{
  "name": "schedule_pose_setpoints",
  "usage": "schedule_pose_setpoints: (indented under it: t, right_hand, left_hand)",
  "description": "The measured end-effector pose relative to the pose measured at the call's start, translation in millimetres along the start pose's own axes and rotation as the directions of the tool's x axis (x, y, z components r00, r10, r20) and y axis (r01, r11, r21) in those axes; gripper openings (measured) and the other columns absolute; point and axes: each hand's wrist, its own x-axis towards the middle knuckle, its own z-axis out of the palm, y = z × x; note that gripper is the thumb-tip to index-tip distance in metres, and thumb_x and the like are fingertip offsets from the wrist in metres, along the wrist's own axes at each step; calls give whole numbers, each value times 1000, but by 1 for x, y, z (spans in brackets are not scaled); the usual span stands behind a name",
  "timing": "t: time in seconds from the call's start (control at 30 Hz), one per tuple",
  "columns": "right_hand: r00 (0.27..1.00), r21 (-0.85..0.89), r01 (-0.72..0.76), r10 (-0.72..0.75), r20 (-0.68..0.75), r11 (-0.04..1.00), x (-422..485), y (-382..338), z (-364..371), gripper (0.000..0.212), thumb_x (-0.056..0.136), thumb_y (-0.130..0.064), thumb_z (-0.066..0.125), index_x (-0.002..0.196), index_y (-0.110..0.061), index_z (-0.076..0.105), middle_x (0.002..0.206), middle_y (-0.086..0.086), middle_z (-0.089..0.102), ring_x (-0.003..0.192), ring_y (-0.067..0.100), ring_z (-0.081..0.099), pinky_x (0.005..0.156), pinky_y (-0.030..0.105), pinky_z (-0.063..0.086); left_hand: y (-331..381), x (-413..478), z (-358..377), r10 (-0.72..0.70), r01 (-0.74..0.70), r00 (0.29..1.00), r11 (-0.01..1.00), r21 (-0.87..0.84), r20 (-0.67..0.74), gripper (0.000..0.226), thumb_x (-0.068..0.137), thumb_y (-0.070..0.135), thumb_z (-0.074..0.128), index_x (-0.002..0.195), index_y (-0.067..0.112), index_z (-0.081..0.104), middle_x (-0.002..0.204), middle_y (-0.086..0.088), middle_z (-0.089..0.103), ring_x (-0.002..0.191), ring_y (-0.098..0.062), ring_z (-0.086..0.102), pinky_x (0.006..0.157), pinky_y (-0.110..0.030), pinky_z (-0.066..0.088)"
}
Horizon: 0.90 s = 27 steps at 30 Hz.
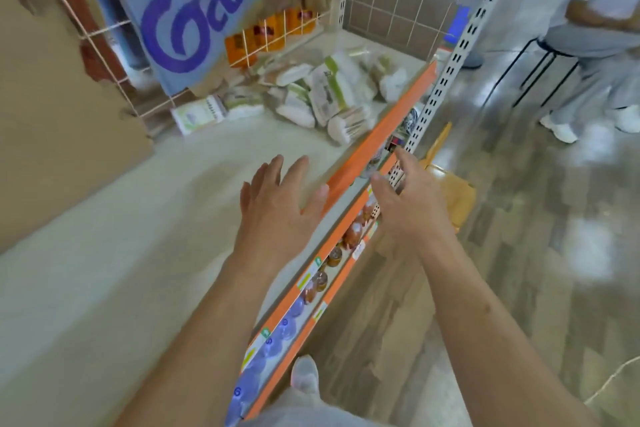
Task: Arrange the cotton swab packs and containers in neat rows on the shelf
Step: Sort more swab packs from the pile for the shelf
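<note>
Hovering above the pale shelf (121, 236), the left hand (277, 208) spreads straight fingers on nothing, the right hand (405, 204) just beside it over the orange shelf edge (381, 128) likewise loose-fingered and empty, while farther back the cotton swab packs (322, 94) lie heaped in disorder near the wire grid (398, 14), well apart from both.

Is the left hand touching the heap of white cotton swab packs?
Apart. Head view shows bare cream shelf between left hand and the heap of white cotton swab packs.
</note>
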Motion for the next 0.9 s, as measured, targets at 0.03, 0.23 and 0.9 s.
schedule_pose_setpoints:
  t: [0.03,0.23,0.9]
  right_hand:
    - [1000,29,-6,6,-1,1000,10,1,0,48,99,-33,48,144,-25,35,139,-11,42,135,14,35,99,24,27]
    - [996,110,-88,90,-12,990,69,19,-4,56,94,-33,56,145,-29,34,141,-6,45,125,18,48,103,47,43]
    - [951,-119,235,-203,233,965,292,48,-6,64,87,-28,67,143,-22,36,136,6,50,123,30,48,99,43,41]
  left_hand:
    - [3,11,2,7,-7,1000,1000,-14,7,56,95,52,35,145,27,31,154,-8,25,143,-24,17,115,-49,16]
    - [20,66,10,20,-17,999,995,-102,26,57,95,46,43,145,24,31,152,-7,29,140,-22,21,113,-40,22]
    - [76,161,75,-396,374,913,908,-188,-95,51,74,45,71,113,20,50,109,4,53,97,-15,53,81,-25,41]
